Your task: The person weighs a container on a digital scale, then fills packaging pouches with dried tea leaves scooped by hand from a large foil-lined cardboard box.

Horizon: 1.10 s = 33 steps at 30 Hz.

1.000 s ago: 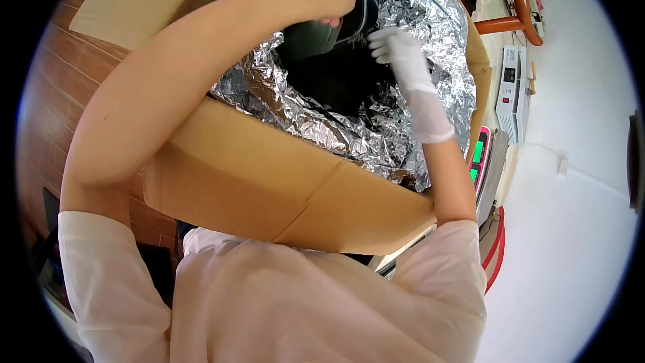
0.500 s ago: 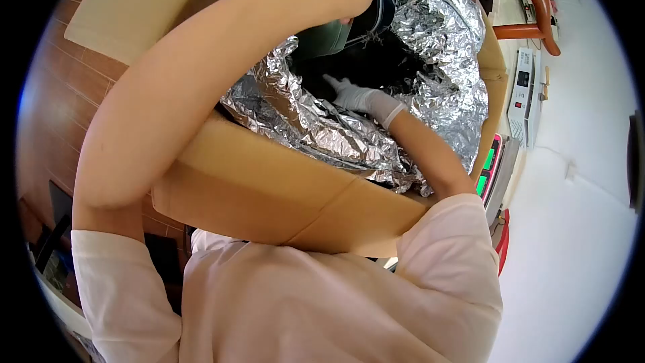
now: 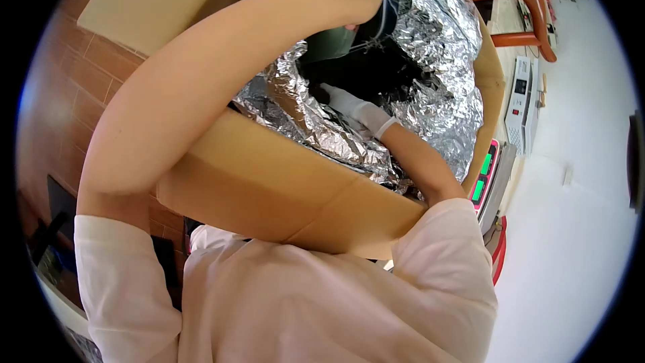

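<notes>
Foil lining [image 3: 443, 107] covers the inside of a large cardboard box [image 3: 295, 195] in front of my body. Dark, shred-like loose material [image 3: 363, 74] fills the hollow in the foil. My right hand [image 3: 359, 109], in a white glove, reaches into the hollow at its near side, fingers stretched toward the dark material; their tips are partly lost in shadow. My left arm bends across the box, and its wrist hides most of my left hand [image 3: 351, 27]. One fingertip shows at the edge of a grey-green container [image 3: 330, 44]. Dark shreds cling near its clear-looking rim [image 3: 388, 20].
A scale with green displays [image 3: 481, 178] stands right of the box. Beyond it is a white appliance [image 3: 522, 104] with a red switch. A wooden chair [image 3: 531, 7] is at the upper right. A box flap [image 3: 154, 7] sticks out over the tiled floor [image 3: 80, 87].
My right hand has moved slightly left and down, its fingers now less spread. My left arm and the container have shifted a little right and down in view. The camera has tilted slightly.
</notes>
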Available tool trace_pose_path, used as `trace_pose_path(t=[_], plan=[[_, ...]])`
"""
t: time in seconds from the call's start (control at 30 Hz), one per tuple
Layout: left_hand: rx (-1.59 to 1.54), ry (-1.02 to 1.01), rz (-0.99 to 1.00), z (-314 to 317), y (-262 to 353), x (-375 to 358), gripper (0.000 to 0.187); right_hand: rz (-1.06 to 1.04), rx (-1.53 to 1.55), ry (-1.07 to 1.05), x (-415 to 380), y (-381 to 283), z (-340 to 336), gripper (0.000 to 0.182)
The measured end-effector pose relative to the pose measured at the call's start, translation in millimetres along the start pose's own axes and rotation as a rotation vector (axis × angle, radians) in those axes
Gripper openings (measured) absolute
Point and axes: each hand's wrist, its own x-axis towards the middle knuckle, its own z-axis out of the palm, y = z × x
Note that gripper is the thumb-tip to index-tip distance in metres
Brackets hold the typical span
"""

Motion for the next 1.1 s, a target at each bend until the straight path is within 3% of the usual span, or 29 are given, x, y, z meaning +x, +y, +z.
trace_pose_path(t=[0.03,0.07,0.13,0.17,0.2,0.3,0.4,0.47,0.73,0.83,0.9,0.93,1.07,1.1], plan=[[-0.075,0.329,0.455,23.6,-35.3,6.7,0.007,-0.053,0.029,-0.017,-10.1,-9.0,-8.8,0.077],[-0.072,0.335,0.438,17.5,-34.0,4.3,0.007,-0.062,0.015,-0.027,-11.3,-8.0,-10.7,0.077],[-0.07,0.05,0.33,0.0,-21.4,-3.4,0.01,0.011,0.391,-0.035,-15.1,-5.0,-10.2,0.08],[0.032,0.267,0.378,8.2,-23.8,-2.9,0.009,0.038,0.591,-0.024,-25.2,-12.9,-14.1,0.071],[0.032,0.27,0.378,13.6,-26.2,0.5,0.009,0.038,0.589,-0.022,-28.7,-13.0,-19.4,0.071],[-0.007,0.272,0.358,20.5,-29.1,4.7,0.01,-0.16,0.934,0.079,-44.9,-14.0,-39.0,0.044],[-0.054,0.21,0.376,13.5,-27.7,-0.7,0.01,-0.257,1.101,0.045,-79.5,-25.1,-60.0,0.041],[-0.241,0.002,0.212,0.2,-19.6,-10.8,0.011,-0.355,1.134,0.078,-101.3,-28.0,-69.2,0.042],[-0.353,-0.24,0.219,3.0,-3.0,-13.7,0.025,-0.629,1.263,0.363,-180.3,-44.5,-91.8,0.046],[-0.473,-0.296,0.281,10.0,-1.2,-16.1,0.026,-0.629,1.328,0.404,-191.4,-64.8,-95.7,0.042],[-0.442,-0.316,0.28,10.2,1.8,-17.1,0.021,-0.598,1.335,0.569,-187.2,-76.1,-96.6,0.039],[-0.416,-0.336,0.277,11.2,3.5,-17.4,0.032,-0.543,1.352,0.611,-181.8,-78.8,-98.4,0.04],[-0.434,-0.304,0.269,7.3,2.5,-19.2,0.034,-0.386,1.23,0.864,-164.4,-102.4,-93.9,0.056],[-0.454,-0.245,0.254,5.8,1.8,-20.5,0.019,-0.378,1.234,0.836,-164.5,-103.9,-95.5,0.056]])
